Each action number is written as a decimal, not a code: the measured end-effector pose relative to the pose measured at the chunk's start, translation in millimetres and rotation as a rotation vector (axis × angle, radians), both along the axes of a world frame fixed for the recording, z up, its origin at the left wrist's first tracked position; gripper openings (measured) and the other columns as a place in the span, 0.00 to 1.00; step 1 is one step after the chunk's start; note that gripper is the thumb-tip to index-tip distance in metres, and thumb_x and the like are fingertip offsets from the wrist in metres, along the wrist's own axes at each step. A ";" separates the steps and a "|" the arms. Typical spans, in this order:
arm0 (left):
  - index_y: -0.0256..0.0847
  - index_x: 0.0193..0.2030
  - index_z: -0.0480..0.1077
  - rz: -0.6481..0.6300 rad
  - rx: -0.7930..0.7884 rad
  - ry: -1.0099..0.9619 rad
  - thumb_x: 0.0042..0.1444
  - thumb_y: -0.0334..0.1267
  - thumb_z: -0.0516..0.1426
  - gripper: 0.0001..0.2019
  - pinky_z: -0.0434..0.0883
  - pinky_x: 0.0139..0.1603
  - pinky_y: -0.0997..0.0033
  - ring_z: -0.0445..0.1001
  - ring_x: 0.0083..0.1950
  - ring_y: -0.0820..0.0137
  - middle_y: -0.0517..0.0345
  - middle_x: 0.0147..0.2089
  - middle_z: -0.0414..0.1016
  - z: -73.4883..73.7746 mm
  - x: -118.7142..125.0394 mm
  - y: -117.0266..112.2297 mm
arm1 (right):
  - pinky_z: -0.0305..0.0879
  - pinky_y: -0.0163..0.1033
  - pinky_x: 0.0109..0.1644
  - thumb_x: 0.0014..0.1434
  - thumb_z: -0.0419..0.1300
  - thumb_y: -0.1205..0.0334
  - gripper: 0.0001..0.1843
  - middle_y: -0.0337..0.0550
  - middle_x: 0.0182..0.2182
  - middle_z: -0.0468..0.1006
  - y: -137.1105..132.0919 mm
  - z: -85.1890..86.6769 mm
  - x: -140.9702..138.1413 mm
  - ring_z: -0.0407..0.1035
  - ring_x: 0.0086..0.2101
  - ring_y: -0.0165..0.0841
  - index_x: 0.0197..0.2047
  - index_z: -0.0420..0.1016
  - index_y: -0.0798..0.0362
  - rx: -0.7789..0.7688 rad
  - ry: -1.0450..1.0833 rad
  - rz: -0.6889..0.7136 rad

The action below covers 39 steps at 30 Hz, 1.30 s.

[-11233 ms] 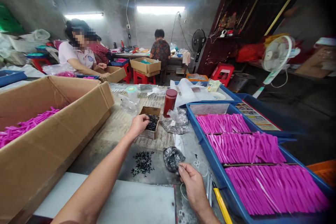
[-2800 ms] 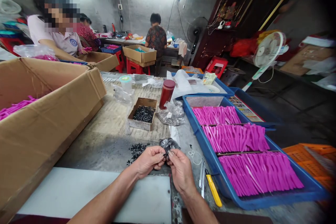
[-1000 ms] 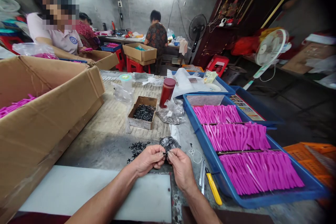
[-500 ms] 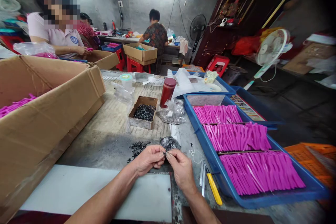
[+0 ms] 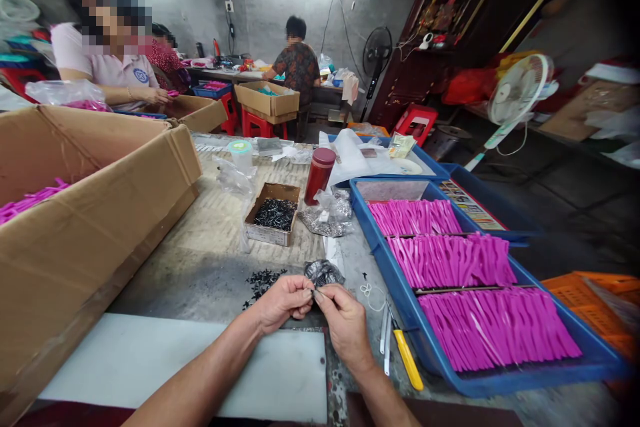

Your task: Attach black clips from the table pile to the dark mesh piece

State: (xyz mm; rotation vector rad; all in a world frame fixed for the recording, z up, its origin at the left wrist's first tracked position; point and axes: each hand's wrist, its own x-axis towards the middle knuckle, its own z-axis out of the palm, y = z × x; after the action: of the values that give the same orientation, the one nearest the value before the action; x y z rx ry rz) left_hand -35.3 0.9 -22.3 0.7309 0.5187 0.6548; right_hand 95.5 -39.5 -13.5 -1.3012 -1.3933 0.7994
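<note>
My left hand (image 5: 284,303) and my right hand (image 5: 344,320) meet fingertip to fingertip over the front of the table. Both are closed in a pinch on a tiny dark piece (image 5: 313,291), mostly covered by the fingers. Just behind my left hand lies a loose pile of small black parts (image 5: 263,282). A black plastic bag (image 5: 324,272) sits right behind the fingertips. Farther back, a small cardboard box (image 5: 270,235) holds many thin black pieces (image 5: 276,213). A yellow-handled tool (image 5: 409,360) and flat metal strips (image 5: 386,337) lie to the right of my right hand.
A blue tray (image 5: 467,388) with rows of magenta strips (image 5: 495,330) flanks the right side. On the left stands a large cardboard carton (image 5: 100,227). A red canister (image 5: 320,173) and clear bags are behind. A co-worker (image 5: 103,63) sits across on the left.
My hands stay in nearly the same place, still pinched together, with only a very slight shift of the right fingers. Nothing else on the table has visibly moved.
</note>
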 end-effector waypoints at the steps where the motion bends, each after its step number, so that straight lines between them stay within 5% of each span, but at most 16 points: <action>1: 0.33 0.26 0.62 0.001 0.000 0.002 0.43 0.36 0.58 0.09 0.44 0.18 0.79 0.53 0.18 0.81 0.65 0.17 0.57 0.2 0.0 0.2 | 0.60 0.32 0.31 0.50 0.53 0.65 0.08 0.39 0.21 0.70 0.0 0.2 -0.1 0.64 0.26 0.29 0.23 0.70 0.55 0.003 -0.003 -0.001; 20: 0.32 0.26 0.63 0.022 -0.038 -0.029 0.43 0.35 0.58 0.08 0.44 0.19 0.79 0.55 0.19 0.81 0.63 0.20 0.58 -0.4 -1.0 -0.3 | 0.62 0.33 0.30 0.51 0.51 0.59 0.13 0.42 0.23 0.72 0.6 -0.3 2.8 0.65 0.26 0.31 0.29 0.73 0.57 -0.103 0.043 -0.042; 25: 0.33 0.26 0.62 0.104 0.039 0.061 0.42 0.37 0.58 0.10 0.46 0.18 0.79 0.54 0.19 0.82 0.64 0.19 0.57 17.0 -6.5 3.3 | 0.62 0.32 0.28 0.50 0.52 0.57 0.15 0.41 0.21 0.72 -2.0 -0.3 10.1 0.65 0.25 0.31 0.28 0.73 0.58 -0.103 0.050 -0.077; 29: 0.35 0.27 0.62 0.270 0.274 0.347 0.43 0.40 0.56 0.10 0.50 0.19 0.80 0.53 0.18 0.81 0.66 0.17 0.56 48.1 -22.5 30.5 | 0.62 0.32 0.27 0.49 0.53 0.56 0.14 0.41 0.21 0.72 -5.1 -4.3 22.0 0.64 0.24 0.31 0.29 0.74 0.58 -0.105 0.067 -0.129; 33: 0.35 0.25 0.64 0.482 0.834 1.056 0.47 0.38 0.49 0.08 0.55 0.21 0.79 0.56 0.19 0.78 0.65 0.18 0.58 69.5 -39.4 78.1 | 0.60 0.32 0.24 0.49 0.53 0.55 0.15 0.41 0.20 0.71 -7.5 -8.6 29.2 0.63 0.22 0.31 0.30 0.74 0.58 -0.128 0.067 -0.133; 39: 0.35 0.26 0.68 0.558 0.989 1.335 0.44 0.33 0.49 0.07 0.59 0.32 0.73 0.64 0.29 0.70 0.58 0.25 0.66 69.8 -43.1 117.3 | 0.59 0.32 0.23 0.47 0.54 0.53 0.16 0.39 0.17 0.69 -9.1 -9.4 30.7 0.62 0.22 0.31 0.28 0.74 0.58 -0.145 0.090 -0.132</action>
State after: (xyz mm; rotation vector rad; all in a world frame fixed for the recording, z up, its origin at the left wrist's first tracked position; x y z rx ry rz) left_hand -78.4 118.2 47.4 2.0205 1.7162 0.8809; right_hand 126.2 -48.6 -22.9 -1.4348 -1.1836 0.8712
